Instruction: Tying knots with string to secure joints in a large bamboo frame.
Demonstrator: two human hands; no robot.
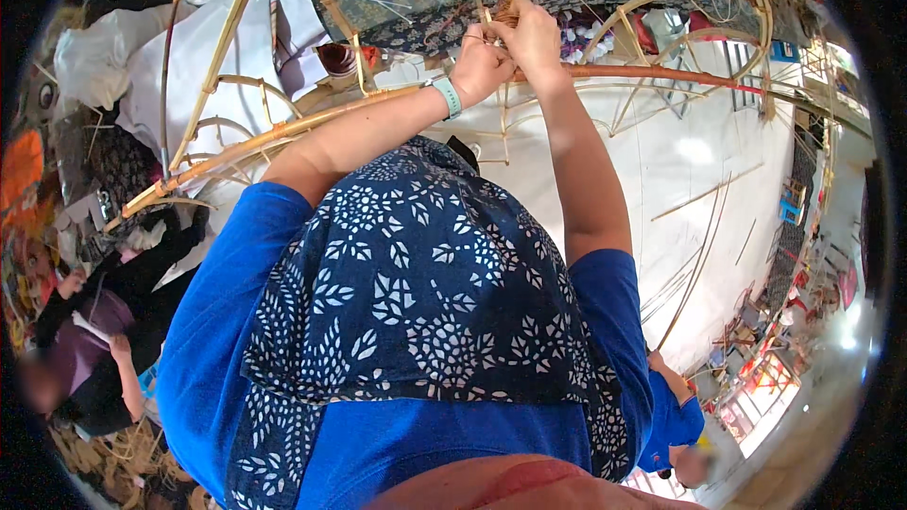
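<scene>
A large frame of bent bamboo strips (pixel 345 99) spans the view in front of me, with a long pole along its near side and arched ribs. At its middle, several strips meet in a brownish wrapped joint (pixel 507 15). My left hand (pixel 480 66), below a wristband with a pale teal strap, is closed in a pinch beside this joint; what lies between its fingertips is too small to make out. My right hand (pixel 531 38) is closed with thumb and fingers on the joint, touching the left hand. Thin reddish cord shows near the left fingers.
A dark patterned cloth (pixel 378 0) covers the table behind the frame. Loose bamboo strips (pixel 704 246) lie on the white surface to the right. A white plastic bag (pixel 94 57) is at the far left. One person (pixel 94 331) sits at left, another (pixel 675 420) in blue at lower right.
</scene>
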